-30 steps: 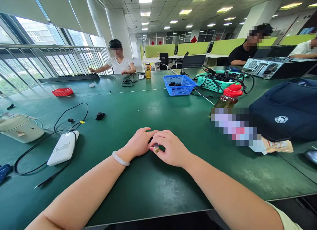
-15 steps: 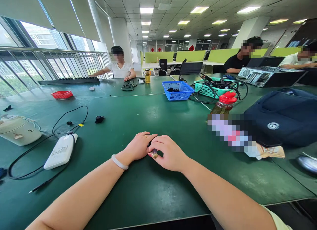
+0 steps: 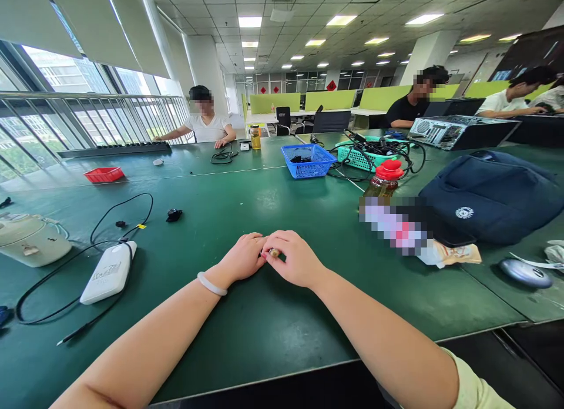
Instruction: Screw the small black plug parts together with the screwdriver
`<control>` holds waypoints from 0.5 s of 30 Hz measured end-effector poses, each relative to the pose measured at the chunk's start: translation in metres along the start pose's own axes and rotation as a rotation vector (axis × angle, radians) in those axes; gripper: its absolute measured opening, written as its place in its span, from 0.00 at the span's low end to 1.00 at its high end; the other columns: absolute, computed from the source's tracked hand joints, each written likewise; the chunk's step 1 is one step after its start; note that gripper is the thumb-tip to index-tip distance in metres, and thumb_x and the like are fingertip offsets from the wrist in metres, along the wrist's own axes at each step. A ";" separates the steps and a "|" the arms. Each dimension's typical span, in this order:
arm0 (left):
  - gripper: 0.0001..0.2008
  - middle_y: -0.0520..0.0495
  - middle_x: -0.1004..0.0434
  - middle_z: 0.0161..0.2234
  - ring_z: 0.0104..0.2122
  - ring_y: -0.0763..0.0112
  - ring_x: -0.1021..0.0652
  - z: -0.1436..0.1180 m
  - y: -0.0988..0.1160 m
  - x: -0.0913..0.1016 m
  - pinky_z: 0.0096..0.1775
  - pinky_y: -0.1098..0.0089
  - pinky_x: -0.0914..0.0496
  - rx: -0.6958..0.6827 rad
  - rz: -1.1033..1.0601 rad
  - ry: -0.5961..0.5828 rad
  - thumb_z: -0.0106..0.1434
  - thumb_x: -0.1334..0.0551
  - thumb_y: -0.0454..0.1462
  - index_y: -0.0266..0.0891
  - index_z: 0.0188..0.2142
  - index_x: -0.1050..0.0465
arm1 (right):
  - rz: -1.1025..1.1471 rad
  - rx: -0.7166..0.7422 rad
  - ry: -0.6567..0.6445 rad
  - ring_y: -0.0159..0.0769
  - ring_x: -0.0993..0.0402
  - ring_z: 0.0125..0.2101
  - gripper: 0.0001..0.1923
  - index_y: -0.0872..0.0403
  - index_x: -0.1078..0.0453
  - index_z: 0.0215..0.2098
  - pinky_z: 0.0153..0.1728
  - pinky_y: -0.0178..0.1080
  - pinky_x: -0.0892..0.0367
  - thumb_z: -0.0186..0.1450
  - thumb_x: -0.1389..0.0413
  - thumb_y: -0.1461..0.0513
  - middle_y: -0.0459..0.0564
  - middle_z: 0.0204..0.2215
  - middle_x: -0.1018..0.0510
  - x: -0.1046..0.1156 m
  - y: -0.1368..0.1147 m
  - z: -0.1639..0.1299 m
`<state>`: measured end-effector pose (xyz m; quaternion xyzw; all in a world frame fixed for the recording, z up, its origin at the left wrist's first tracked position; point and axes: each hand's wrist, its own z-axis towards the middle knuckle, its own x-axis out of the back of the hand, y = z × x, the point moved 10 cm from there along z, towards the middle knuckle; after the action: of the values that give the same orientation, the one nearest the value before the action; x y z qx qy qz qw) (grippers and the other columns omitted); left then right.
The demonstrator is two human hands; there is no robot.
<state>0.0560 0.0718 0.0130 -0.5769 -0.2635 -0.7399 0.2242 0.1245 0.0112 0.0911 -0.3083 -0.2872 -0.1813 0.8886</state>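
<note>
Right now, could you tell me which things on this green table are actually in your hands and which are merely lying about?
In hand:
small brass-tipped cylindrical piece, pinched between left hand and right hand.

Lying about:
white plastic box with black cable
blue plastic basket
red-capped bottle
dark blue fabric bag
cream kettle

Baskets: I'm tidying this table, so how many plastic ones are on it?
3: a red basket far left, a blue basket at centre, a teal basket of cables beside it. None seems hidden.
</note>
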 end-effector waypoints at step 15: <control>0.18 0.53 0.23 0.49 0.49 0.59 0.23 -0.088 0.196 0.089 0.47 0.56 0.26 -0.563 -0.077 0.301 0.67 0.45 0.42 0.62 0.55 0.33 | 0.104 -0.024 0.396 0.37 0.29 0.30 0.22 0.50 0.36 0.23 0.38 0.41 0.31 0.71 0.58 0.52 0.49 0.24 0.28 0.043 0.001 -0.014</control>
<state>0.0948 -0.1372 0.1083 -0.4898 -0.0336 -0.8688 0.0641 0.1638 -0.0038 0.1089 -0.2915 -0.0885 -0.1957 0.9322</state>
